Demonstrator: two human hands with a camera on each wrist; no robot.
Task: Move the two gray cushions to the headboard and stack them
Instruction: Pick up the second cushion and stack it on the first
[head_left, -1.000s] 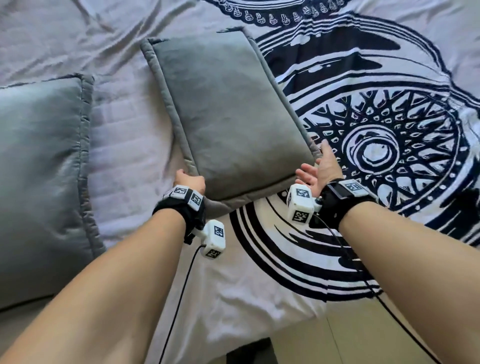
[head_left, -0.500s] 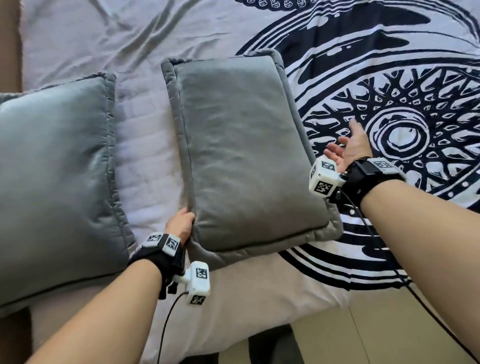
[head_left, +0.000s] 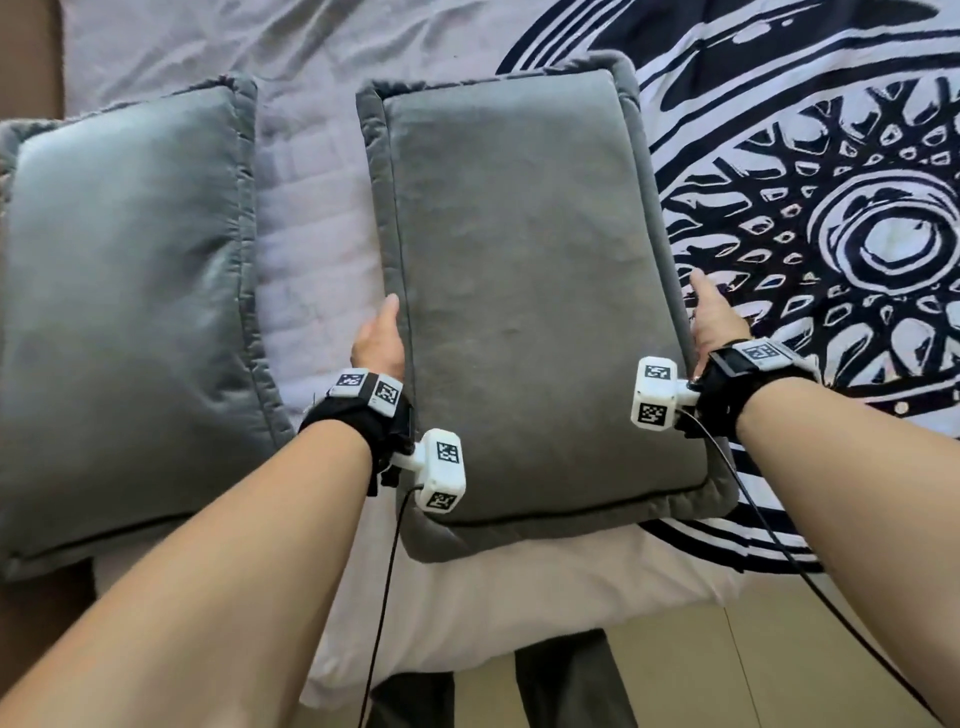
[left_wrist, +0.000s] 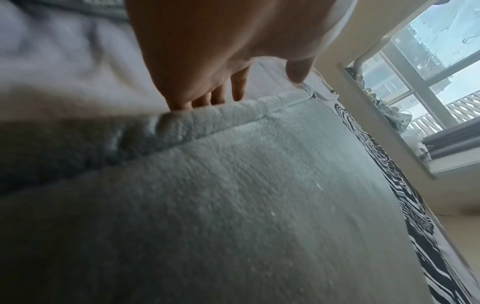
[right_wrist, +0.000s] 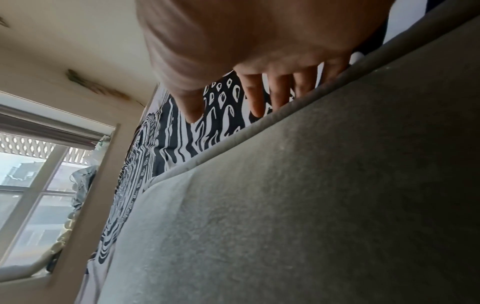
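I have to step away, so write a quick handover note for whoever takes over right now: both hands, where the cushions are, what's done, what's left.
Left hand: open, fingers straight along the left edge of the right cushion.
Right hand: open, fingers straight along that cushion's right edge.
Right cushion lies flat on the bedspread, between both hands, not lifted.
Left cushion lies flat beside it, apart, untouched.
Done: hands placed on either side of the right cushion.
Left: grip and lift it, carry both cushions to the headboard, stack them. The headboard isn't clearly in view.
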